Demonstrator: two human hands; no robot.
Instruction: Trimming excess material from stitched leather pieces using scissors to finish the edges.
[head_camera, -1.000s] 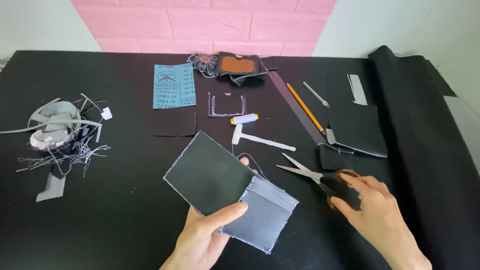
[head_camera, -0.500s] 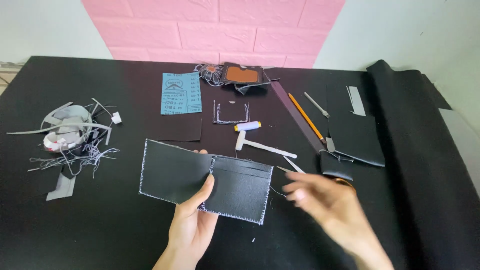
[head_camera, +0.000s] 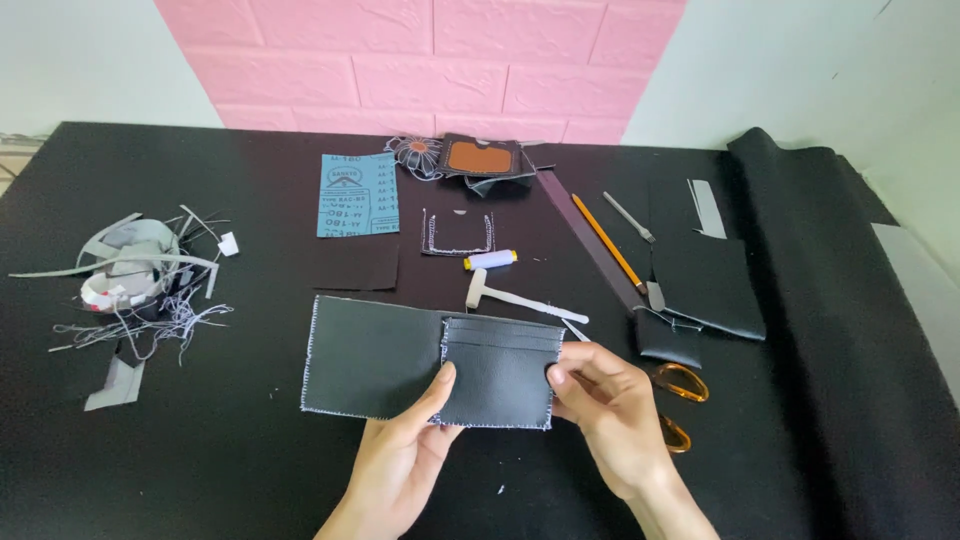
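Since a second ago, the right hand (head_camera: 610, 405) has left the orange-handled scissors (head_camera: 680, 400) and now pinches the right edge of the dark stitched wallet piece (head_camera: 430, 362). That piece lies unfolded on the black table (head_camera: 200, 460), with the left hand (head_camera: 400, 455) gripping its lower edge, thumb on top.

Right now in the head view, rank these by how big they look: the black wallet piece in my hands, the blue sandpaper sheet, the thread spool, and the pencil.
1. Wallet piece, clearly largest.
2. Sandpaper sheet.
3. Pencil: long but very thin, and it lies farther from the camera, so its place against the sandpaper is by area only.
4. Thread spool, smallest.
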